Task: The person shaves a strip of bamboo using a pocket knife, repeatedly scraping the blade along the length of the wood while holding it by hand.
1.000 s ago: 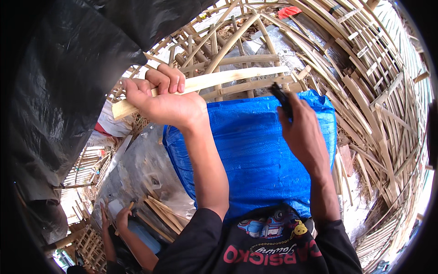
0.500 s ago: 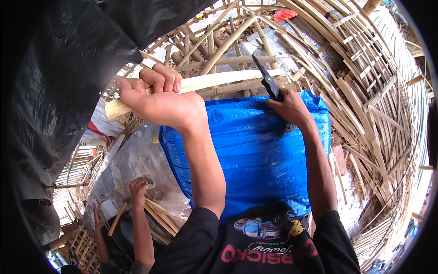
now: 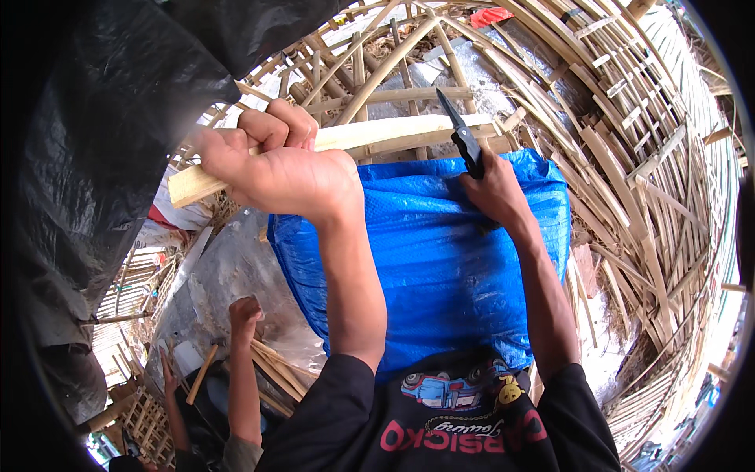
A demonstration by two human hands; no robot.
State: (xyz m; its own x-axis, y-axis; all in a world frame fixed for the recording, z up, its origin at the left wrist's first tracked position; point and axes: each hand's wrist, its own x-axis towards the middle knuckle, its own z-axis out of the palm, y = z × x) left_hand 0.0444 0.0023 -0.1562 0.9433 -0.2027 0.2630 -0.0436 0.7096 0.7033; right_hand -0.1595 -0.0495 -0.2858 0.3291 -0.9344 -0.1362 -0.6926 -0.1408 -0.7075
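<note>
My left hand (image 3: 275,169) is closed round a pale bamboo strip (image 3: 377,134), near the strip's thick left end. The strip slants slightly upward to the right, its far part thinner and lighter. In my right hand (image 3: 497,189) is a knife (image 3: 462,135) with a black handle and a dark, narrow blade pointing up and away. The blade crosses close to the strip's right end; whether it touches the strip I cannot tell. Beneath both hands, a blue plastic sheet (image 3: 440,267) covers my lap.
Bamboo lattice and slats (image 3: 629,157) stand along the right and far side. Black plastic sheeting (image 3: 134,134) hangs at the left. Another person's hand (image 3: 245,311) is at the lower left, near several bamboo sticks (image 3: 279,370) on the grey floor (image 3: 216,291).
My left hand and the bamboo strip have shifted slightly, the strip's left end moving left. The knife stays near the strip's right end. The other person's hand has risen a little.
</note>
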